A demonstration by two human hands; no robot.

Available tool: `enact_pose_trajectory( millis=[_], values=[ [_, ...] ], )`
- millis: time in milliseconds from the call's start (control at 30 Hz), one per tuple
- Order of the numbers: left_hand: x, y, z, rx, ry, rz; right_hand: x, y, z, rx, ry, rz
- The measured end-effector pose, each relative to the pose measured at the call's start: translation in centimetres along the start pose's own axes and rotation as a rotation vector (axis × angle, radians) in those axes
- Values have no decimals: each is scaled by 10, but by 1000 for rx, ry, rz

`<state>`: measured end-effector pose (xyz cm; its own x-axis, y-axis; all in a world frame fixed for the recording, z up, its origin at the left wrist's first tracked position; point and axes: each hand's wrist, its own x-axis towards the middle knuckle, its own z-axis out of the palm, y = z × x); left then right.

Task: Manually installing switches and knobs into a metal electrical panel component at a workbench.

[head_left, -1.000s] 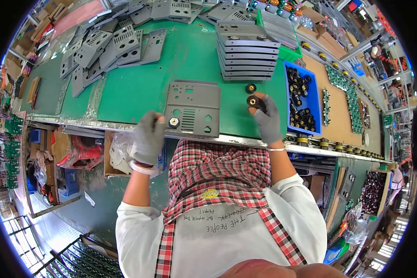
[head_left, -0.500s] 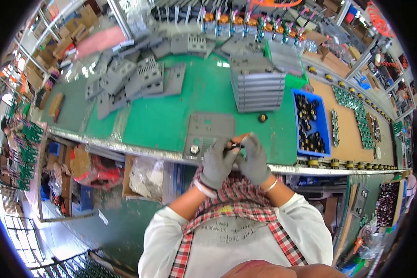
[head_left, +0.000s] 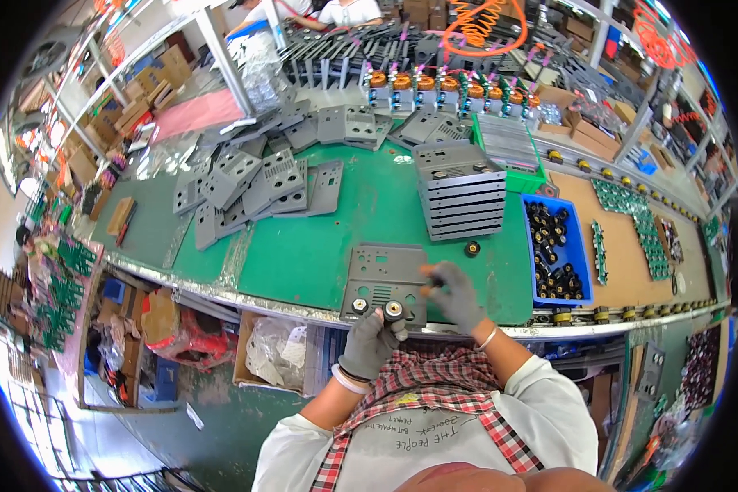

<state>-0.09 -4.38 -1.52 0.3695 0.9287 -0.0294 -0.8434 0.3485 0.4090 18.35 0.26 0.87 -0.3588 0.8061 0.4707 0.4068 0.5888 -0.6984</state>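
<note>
A grey metal panel (head_left: 383, 266) with holes and slots lies at the bench's front edge. Two black round sockets with brass-coloured centres sit along its near side. My left hand (head_left: 367, 348), in a grey glove, is closed at the panel's edge, its fingers around the right-hand socket (head_left: 394, 310). The left-hand socket (head_left: 359, 306) stands untouched beside it. My right hand (head_left: 457, 302), gloved with bare fingertips, is raised over the panel's right side. Its thumb and forefinger are curled toward each other; a small dark thing seems to be between them, too small to name.
A single black socket (head_left: 472, 248) lies before a stack of grey panels (head_left: 463, 197). To the right, a blue bin (head_left: 585, 266) holds many more. Loose grey panels (head_left: 258, 176) are heaped at the left. Green circuit boards (head_left: 652, 238) lie far right. A wooden-handled brush (head_left: 121, 216) rests far left.
My hands have parted: the right has lifted away to the right, while the left stays low at the panel. A second socket now shows on the panel. The head view has tilted up.
</note>
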Motion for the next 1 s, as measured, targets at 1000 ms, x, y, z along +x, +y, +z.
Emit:
enact_pose_trajectory(
  millis=[1000],
  values=[
    [-34, -39, -92, -163, 242, -217, 23, 61, 65, -326, -105, -31]
  ],
)
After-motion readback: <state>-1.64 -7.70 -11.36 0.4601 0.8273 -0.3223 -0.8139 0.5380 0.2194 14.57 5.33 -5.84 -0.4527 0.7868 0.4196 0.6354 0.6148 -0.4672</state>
